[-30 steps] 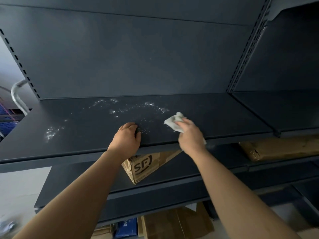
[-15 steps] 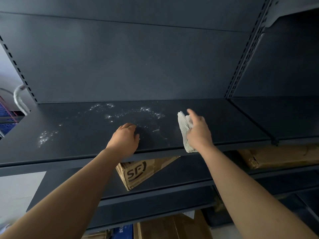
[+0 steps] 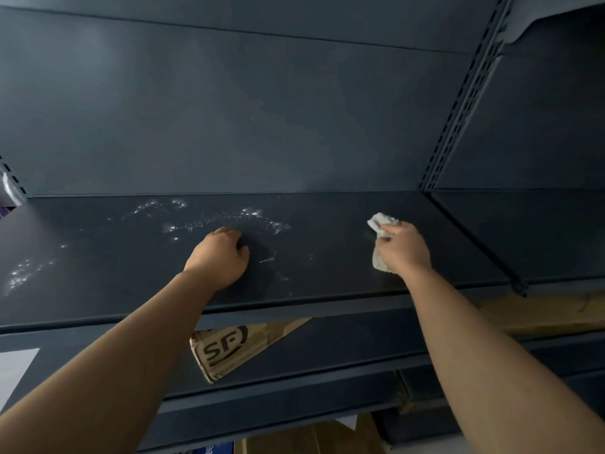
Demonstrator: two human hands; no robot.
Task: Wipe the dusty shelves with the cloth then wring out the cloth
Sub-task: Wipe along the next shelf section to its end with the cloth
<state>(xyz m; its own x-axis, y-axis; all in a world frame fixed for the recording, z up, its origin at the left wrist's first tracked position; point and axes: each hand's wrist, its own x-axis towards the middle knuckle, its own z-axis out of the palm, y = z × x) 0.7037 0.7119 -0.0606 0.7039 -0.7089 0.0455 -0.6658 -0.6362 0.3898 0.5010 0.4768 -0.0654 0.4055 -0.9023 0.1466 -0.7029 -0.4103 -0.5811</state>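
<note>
The right hand point(image 3: 404, 249) grips the bunched cloth point(image 3: 380, 262) on the dusty shelf point(image 3: 327, 276), its long axis running 12 to 6 o'clock, at 3 o'clock from the left hand point(image 3: 219, 257), curled and empty.

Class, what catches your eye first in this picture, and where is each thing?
White dust specks stand out on the dark shelf, left of centre. The right hand grips a pale cloth on the shelf's right part; the left hand rests curled mid-shelf. A cardboard box marked SF peeks out below.
</note>
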